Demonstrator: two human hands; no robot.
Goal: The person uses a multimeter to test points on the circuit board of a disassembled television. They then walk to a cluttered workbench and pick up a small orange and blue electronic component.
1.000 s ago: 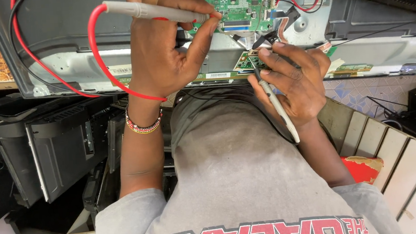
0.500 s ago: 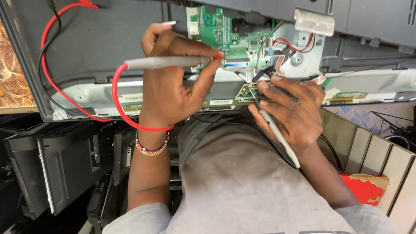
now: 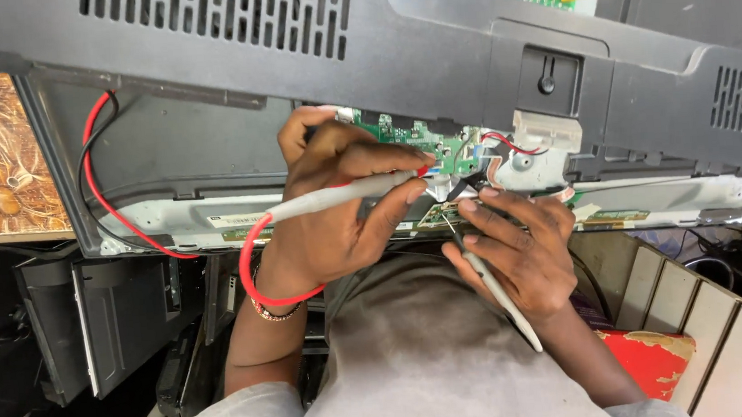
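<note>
Grey and red-tipped, a test probe (image 3: 343, 195) lies gripped in the left hand (image 3: 340, 211), its tip touching the green circuit board (image 3: 410, 139) at twelve o'clock of the hand. At four o'clock, the right hand (image 3: 520, 254) grasps a second slim probe (image 3: 496, 287), pointing toward the same board inside the black casing (image 3: 208, 159).

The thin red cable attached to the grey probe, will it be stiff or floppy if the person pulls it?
The thin red cable is probably floppy: it hangs in a loose loop under the left hand holding the grey pen-shaped probe. It looks light, so it would likely follow the probe easily. It might snag, since it runs across the black plastic back cover.
</note>
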